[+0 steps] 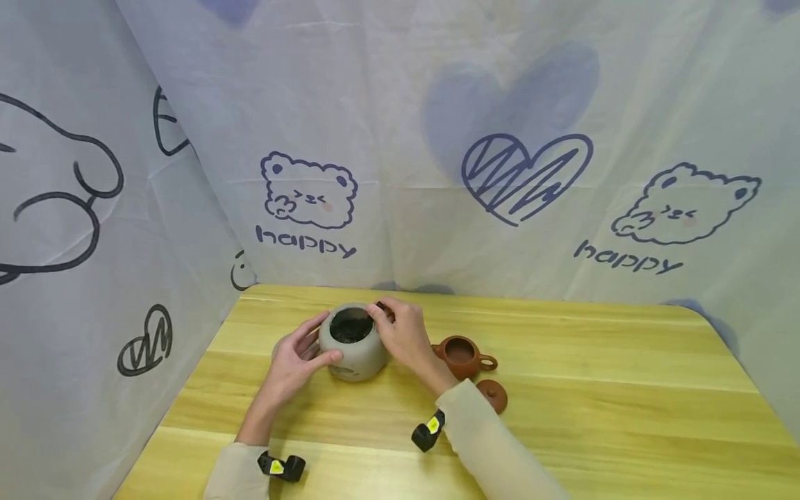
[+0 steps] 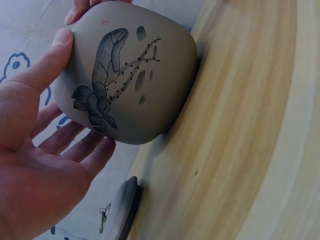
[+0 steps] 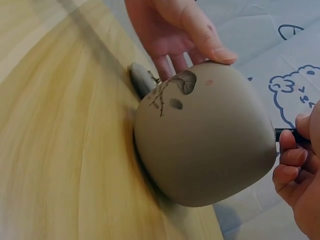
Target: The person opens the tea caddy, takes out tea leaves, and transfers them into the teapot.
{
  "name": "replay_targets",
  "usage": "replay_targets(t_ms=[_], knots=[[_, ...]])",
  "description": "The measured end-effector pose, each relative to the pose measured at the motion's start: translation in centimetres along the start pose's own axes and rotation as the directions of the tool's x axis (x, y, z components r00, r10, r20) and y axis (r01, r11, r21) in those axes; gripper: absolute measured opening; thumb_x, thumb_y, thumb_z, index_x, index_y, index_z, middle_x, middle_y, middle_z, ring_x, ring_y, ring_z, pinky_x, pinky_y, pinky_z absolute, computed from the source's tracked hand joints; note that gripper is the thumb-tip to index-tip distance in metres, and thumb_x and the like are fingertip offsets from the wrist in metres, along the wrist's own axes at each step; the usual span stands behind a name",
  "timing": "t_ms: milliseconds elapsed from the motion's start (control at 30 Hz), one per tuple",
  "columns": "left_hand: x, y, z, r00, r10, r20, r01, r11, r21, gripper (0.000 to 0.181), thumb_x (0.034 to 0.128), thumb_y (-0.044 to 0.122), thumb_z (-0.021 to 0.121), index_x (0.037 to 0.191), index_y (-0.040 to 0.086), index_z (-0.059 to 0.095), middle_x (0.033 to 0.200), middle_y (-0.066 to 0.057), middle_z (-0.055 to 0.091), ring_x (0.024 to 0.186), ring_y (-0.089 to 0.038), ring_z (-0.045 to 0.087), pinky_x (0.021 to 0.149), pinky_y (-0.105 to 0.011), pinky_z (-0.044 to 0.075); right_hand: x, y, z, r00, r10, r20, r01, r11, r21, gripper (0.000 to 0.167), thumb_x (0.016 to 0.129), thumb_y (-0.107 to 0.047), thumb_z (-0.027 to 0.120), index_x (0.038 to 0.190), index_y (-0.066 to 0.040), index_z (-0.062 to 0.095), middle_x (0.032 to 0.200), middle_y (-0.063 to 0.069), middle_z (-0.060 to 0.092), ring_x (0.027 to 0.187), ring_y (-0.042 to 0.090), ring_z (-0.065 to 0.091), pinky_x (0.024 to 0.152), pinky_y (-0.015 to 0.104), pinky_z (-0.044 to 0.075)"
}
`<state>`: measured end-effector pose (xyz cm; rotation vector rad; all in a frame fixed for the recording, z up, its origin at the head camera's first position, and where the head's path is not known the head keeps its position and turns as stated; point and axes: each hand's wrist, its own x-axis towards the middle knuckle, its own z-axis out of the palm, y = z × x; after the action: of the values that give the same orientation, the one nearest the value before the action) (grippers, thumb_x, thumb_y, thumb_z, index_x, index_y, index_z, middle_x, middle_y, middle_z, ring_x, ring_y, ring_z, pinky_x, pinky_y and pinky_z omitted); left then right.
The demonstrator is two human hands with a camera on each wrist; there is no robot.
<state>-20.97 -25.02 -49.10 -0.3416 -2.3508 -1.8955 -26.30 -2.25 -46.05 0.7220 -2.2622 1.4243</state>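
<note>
Left hand [image 1: 292,357]: thumb on the front of the grey jar [image 1: 367,357], fingers round its side, steadying it upright on the table [image 1: 600,403]. Right hand [image 1: 407,337]: forearm slanting inward, thumb and fingers pinching a dark handle [image 3: 298,135] at the jar's rim. Brown teapot [image 1: 465,371]: beside right forearm.

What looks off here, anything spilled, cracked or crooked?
Nothing plainly stands out: I see no clear spill around the gray jar. The clay teapot stands open, but its lid lies beside it. In the left wrist view, a small dark fleck marks the tabletop; crumb or wood grain, I can't tell.
</note>
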Motion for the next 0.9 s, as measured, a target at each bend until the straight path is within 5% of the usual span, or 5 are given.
replay_targets(t_ms=[167, 400, 900], knots=[[0.1, -0.1, -0.1, 1.000, -0.001, -0.008, 0.001, 1.000, -0.003, 0.077, 0.0868, 0.007, 0.083, 0.154, 0.005, 0.046, 0.159, -0.013, 0.043, 0.145, -0.034, 0.040, 0.113, -0.031, 0.042, 0.2, -0.2, 0.0, 0.992, 0.127, 0.008, -0.127, 0.989, 0.072, 0.028, 0.103, -0.018, 0.065, 0.078, -0.005, 0.070, 0.061, -0.003, 0.061, 0.053, 0.010, 0.051, 0.051, 0.022, 0.040], [0.1, -0.1, 0.0, 1.000, -0.007, -0.010, 0.007, 1.000, 0.003, 0.077, 0.0870, 0.008, 0.084, 0.154, 0.005, 0.046, 0.159, -0.013, 0.043, 0.145, -0.034, 0.041, 0.112, -0.031, 0.042, -0.1, -0.7, 0.0, 0.955, 0.297, 0.015, -0.296, 0.945, 0.141, 0.032, 0.103, -0.024, 0.066, 0.081, -0.003, 0.072, 0.065, 0.004, 0.068, 0.054, 0.011, 0.053, 0.050, 0.021, 0.034], [0.0, -0.2, 0.0, 1.000, -0.013, -0.005, 0.013, 1.000, 0.003, 0.078, 0.0873, 0.008, 0.083, 0.155, 0.006, 0.045, 0.159, -0.014, 0.042, 0.145, -0.035, 0.040, 0.113, -0.031, 0.041, -1.1, -0.8, -0.1, 0.942, 0.335, -0.035, -0.312, 0.907, 0.282, 0.030, 0.102, -0.023, 0.067, 0.079, -0.005, 0.070, 0.064, 0.006, 0.069, 0.057, 0.026, 0.064, 0.049, 0.022, 0.047]])
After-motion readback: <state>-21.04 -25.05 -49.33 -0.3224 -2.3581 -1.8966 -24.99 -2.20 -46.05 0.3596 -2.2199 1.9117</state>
